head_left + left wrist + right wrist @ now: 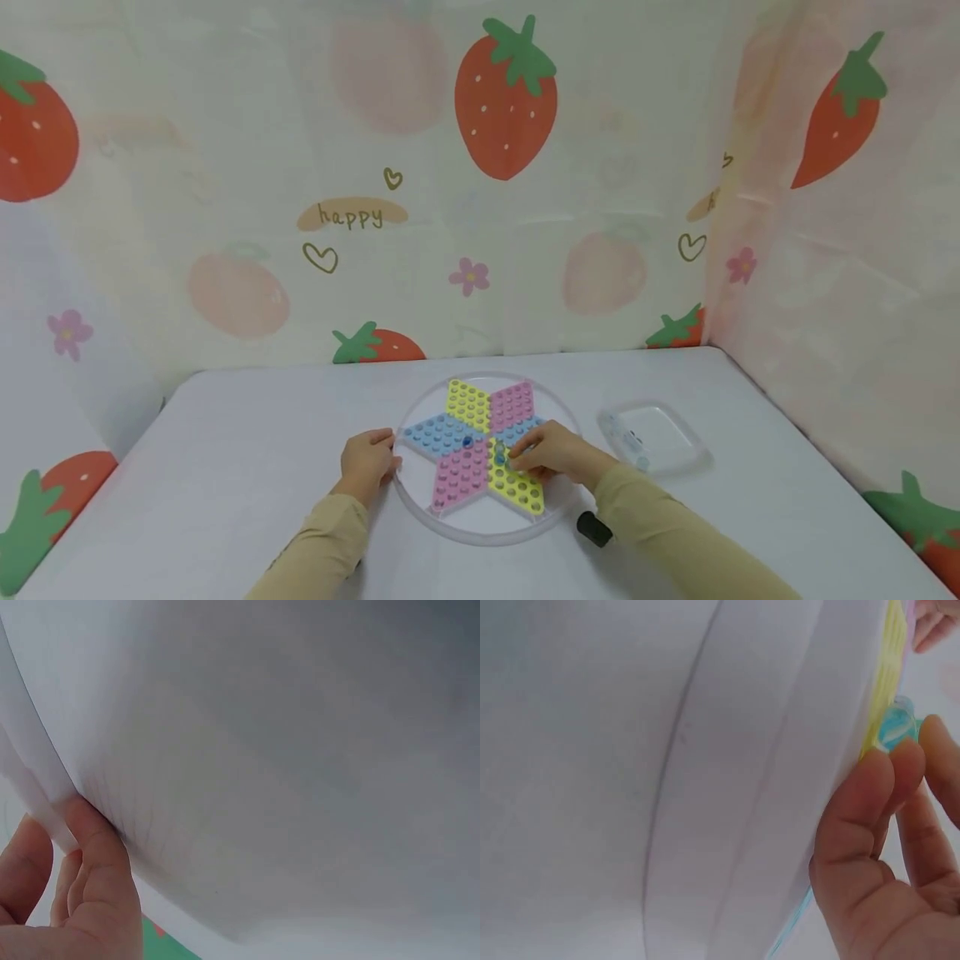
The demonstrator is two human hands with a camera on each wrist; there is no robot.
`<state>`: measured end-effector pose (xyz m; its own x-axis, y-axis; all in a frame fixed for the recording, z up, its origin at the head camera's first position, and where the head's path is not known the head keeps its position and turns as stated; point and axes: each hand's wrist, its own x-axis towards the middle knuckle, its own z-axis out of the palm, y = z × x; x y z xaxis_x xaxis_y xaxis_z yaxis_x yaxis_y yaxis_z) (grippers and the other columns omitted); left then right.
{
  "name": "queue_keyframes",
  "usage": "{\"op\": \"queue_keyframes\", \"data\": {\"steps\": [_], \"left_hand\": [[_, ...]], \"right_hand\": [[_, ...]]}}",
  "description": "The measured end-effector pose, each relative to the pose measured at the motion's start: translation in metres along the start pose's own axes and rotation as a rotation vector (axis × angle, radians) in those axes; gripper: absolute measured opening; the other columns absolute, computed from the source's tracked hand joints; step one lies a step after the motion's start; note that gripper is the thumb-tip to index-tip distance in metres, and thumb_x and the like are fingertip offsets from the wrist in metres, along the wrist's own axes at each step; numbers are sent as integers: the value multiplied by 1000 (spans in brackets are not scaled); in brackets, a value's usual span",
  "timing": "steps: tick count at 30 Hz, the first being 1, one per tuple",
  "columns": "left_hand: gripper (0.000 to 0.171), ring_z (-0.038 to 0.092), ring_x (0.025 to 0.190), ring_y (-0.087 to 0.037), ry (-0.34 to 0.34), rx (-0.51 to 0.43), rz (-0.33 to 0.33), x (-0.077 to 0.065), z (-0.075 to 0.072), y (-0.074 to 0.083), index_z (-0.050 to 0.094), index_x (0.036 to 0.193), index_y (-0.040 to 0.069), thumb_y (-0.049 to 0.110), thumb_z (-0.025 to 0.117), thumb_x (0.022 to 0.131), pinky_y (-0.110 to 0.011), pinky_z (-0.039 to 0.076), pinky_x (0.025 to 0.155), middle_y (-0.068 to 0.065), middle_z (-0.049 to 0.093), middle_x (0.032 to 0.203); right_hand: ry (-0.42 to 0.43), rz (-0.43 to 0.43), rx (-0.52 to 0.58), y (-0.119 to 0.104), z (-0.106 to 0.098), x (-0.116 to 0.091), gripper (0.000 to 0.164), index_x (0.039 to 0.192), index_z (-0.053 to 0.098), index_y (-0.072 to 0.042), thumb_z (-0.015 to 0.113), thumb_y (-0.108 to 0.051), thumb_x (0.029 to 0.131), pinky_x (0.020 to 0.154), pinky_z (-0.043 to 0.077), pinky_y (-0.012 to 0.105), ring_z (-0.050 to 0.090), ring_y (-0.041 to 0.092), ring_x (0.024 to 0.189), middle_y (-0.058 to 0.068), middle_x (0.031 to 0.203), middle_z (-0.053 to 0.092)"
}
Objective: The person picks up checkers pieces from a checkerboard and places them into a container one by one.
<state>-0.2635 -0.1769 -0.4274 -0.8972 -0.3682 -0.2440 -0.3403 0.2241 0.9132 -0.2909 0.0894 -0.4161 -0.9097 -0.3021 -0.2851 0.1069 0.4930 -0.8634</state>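
A round Chinese checkers board point(495, 527) with a six-pointed star in yellow, pink and blue lies on the white table. At its left edge my left hand point(369, 460) grips the rim, thumb and fingers on either side of it in the left wrist view. Over the near yellow point, my right hand point(557, 454) pinches a blue-green glass marble point(897, 729) at its fingertips, close to the holes. Beside those fingertips, a blue marble point(500, 459) sits on the yellow section. Another dark blue marble point(468, 442) sits left of the star's middle.
Right of the board stands a clear shallow tray point(693, 454) with several glass marbles along its left side. A black cylindrical object point(594, 529) lies by the right sleeve. Strawberry-printed curtains point(506, 275) hang behind the table and along its right side.
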Motion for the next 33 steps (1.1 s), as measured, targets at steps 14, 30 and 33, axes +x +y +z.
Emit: {"op": "queue_keyframes", "data": {"steps": [14,30,33], "left_hand": [[46,57,101,-28,2,-2,3,-4,0,3,52,134,-7,-11,55,88,-22,48,60,-23,51,137],[40,58,95,-25,7,20,-11,-4,1,4,53,132,-7,-5,54,92,-22,47,59,-24,53,135],[41,58,96,-26,-4,21,-4,-5,1,5,52,132,-8,-5,53,92,-23,48,60,-24,52,136]], "right_hand": [[51,14,-56,-3,6,1,13,92,74,-1,78,-2,79,51,40,20,47,11,55,1,62,56],[76,36,-127,-8,9,-1,15,93,74,-3,79,-4,79,52,45,22,51,12,58,5,73,60],[68,38,-112,-7,7,-2,15,94,74,-2,79,-4,80,54,46,23,52,13,60,6,73,60]]}}
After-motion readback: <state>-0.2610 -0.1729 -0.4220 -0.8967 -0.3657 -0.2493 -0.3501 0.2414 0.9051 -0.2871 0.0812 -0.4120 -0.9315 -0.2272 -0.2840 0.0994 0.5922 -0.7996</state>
